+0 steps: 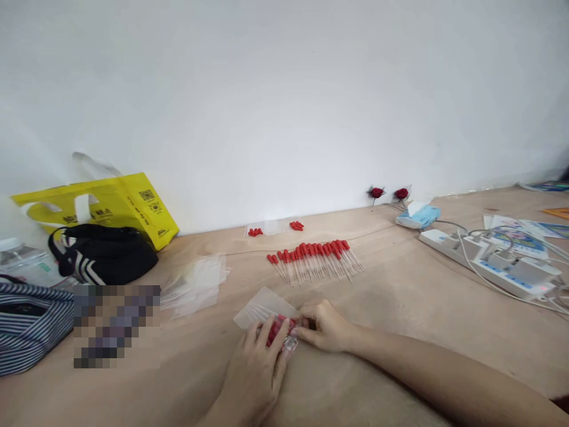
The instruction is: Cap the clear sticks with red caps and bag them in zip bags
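Note:
A small clear plastic bag [265, 305] with red-tipped pieces in it lies on the table in front of me. My left hand [258, 362] rests over its near part, fingers curled down and holding it. At its right side, my right hand [322, 326] pinches the bag's edge between thumb and fingers. The fingers hide part of the contents. Beyond my hands, a row of thin clear sticks with red tips [311, 255] is spread across the table. Further back, two small piles of red pieces [255, 232] lie beside clear film at the wall.
Flat clear bags [200, 284] are stacked to the left, near a black pouch [115, 255], a yellow bag [133, 204] and a striped bag [33, 326]. On the right are a tissue pack [420, 217], a power strip [484, 261] with cables, and two dark red flowers [401, 193].

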`<state>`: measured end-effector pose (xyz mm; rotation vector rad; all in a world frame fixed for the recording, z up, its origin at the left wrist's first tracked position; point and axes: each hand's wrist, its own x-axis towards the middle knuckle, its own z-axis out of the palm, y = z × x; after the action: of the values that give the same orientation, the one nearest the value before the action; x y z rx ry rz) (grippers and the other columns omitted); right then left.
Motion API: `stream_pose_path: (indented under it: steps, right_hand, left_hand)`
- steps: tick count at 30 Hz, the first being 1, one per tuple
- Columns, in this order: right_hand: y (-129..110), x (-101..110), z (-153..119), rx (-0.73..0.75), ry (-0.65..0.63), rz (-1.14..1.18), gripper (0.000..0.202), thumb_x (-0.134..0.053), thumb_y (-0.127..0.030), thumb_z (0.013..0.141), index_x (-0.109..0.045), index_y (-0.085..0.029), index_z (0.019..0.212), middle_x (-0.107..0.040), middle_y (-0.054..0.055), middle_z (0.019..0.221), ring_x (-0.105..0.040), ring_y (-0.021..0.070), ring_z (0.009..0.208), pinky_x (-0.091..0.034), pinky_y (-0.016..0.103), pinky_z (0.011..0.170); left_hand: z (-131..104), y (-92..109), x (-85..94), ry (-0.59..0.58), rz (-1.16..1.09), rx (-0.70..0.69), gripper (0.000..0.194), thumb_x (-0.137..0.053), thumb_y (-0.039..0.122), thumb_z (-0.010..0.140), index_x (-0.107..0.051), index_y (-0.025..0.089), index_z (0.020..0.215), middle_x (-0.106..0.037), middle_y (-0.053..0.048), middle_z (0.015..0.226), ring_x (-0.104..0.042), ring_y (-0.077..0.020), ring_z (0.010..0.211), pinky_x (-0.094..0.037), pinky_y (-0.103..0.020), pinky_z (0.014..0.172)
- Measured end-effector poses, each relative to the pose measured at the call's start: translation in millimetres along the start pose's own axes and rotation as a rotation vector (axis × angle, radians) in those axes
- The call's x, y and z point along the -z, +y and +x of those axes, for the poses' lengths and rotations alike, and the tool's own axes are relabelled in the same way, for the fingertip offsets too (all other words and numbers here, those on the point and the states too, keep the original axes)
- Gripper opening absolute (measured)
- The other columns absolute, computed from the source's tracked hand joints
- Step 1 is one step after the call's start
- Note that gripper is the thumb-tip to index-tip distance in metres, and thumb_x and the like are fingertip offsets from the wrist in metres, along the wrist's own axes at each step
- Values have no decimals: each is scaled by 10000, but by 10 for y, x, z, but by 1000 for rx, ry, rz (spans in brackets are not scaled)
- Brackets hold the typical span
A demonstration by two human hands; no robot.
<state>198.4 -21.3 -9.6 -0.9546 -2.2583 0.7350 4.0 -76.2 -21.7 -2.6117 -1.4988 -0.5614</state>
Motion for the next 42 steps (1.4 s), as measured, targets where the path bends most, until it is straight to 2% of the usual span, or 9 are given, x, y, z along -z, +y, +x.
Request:
stream_pose_path:
  steps: [4,9,15,21,27,31,35,39,42]
  right_hand:
    - [104,120,-14,33,36,41,184,-532,-280,753,-646,-196,871,-593,9,673,-512,108,597,-385,207,558]
    - [257,166,38,-79,56,71,176,-500,-284,768,-644,-188,734,-561,-7,565,-470,97,508,-353,201,484]
    - [258,160,37,-39,41,12,137,-509,-240,747,-638,-195,754,-595,5,634,-510,107,560,-373,211,537]
    - [236,169,13,-20,28,-15,134,-506,-228,744,-632,-198,775,-596,10,681,-521,109,578,-380,212,554]
    - [256,156,22,-16,23,-31,133,-514,-220,740,-630,-194,801,-592,8,682,-522,105,585,-383,207,564]
    - [255,154,29,-16,22,-23,134,-515,-211,741,-625,-183,812,-586,3,664,-516,98,572,-377,198,555]
    - [256,154,32,-13,19,-40,133,-523,-216,740,-629,-184,813,-586,2,665,-515,97,577,-379,198,560]
    - [269,147,31,-17,24,-49,135,-523,-219,742,-631,-186,816,-588,1,664,-517,97,581,-378,198,562]
    - [278,142,31,-26,19,-43,132,-523,-219,744,-631,-184,811,-590,1,664,-517,96,580,-380,198,563]
  left_hand:
    - [58,-427,82,-56,61,-2,413,-356,288,849,-425,255,1255,-500,-69,1227,-455,-266,1082,-376,-426,911]
    - [430,-961,239,-211,7,-27,414,-268,211,873,-401,241,1263,-434,-53,1297,-421,-199,1160,-353,-366,961]
    - [795,-1226,219,-179,65,-8,410,-269,216,860,-449,179,1227,-447,-82,1288,-380,-212,1195,-283,-412,1000]
    - [500,-1731,452,41,190,258,441,-330,313,785,-507,149,1154,-520,-89,1222,-409,-254,1176,-302,-414,992]
    - [38,-2258,712,-64,286,374,493,-355,246,689,-539,108,1125,-572,-87,1162,-441,-265,1153,-345,-389,971]
    - [29,-2258,729,-152,329,501,443,-310,263,755,-589,128,1072,-620,-83,1090,-541,-251,1045,-416,-341,892]
    - [138,-2075,836,-197,430,582,419,-284,273,813,-647,130,967,-639,-107,1044,-572,-273,980,-444,-332,813]
    - [263,-1605,1003,-127,527,517,394,-275,212,830,-626,152,999,-623,-111,1021,-609,-264,854,-462,-330,688]
    - [360,-1044,993,-109,349,400,353,-378,146,733,-631,160,980,-640,-86,923,-609,-222,789,-453,-285,677]
